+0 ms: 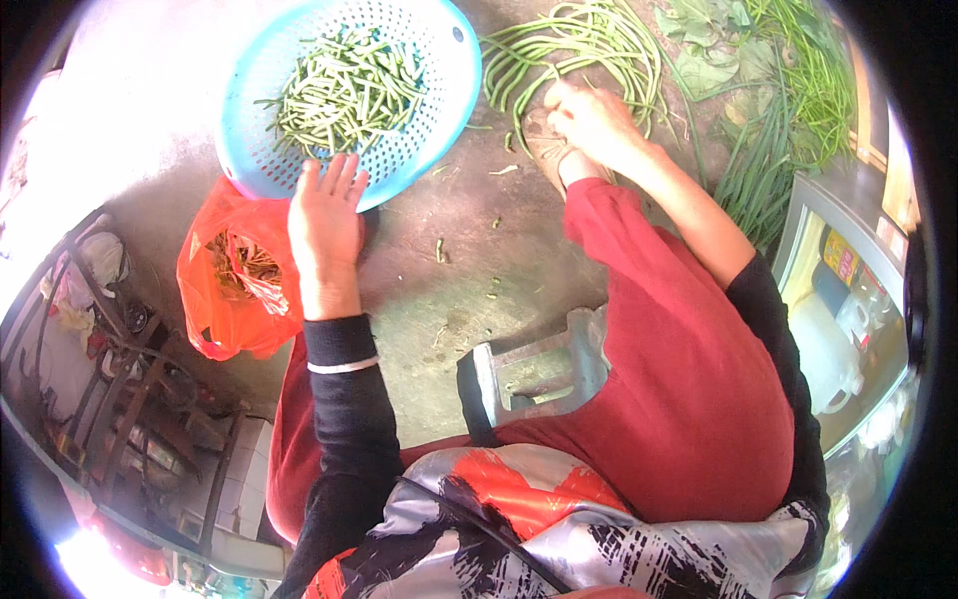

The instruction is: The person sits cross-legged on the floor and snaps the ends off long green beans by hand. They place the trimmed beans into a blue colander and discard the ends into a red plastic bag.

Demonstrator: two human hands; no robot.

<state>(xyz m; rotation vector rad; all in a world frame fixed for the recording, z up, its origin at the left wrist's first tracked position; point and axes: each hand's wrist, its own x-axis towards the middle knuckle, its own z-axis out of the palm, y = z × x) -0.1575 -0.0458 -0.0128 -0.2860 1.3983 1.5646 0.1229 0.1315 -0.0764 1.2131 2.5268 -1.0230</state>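
Note:
Cut green bean pieces lie in a light blue perforated plastic basket. My left hand is at the basket's near rim, palm up and fingers apart, with nothing in it. Over my shoe, my right hand has its fingers bent beside a pile of whole long beans. A bean's end shows near its fingertips, but glare hides whether they grip it. Below my left hand's side of the basket stands a red plastic bag holding dry plant scraps.
Leafy greens lie on the floor at the upper right, beside a grey-framed cabinet with plastic jugs. Small bean bits are scattered on the concrete floor. A low stool is beneath me. Metal racks stand at the left.

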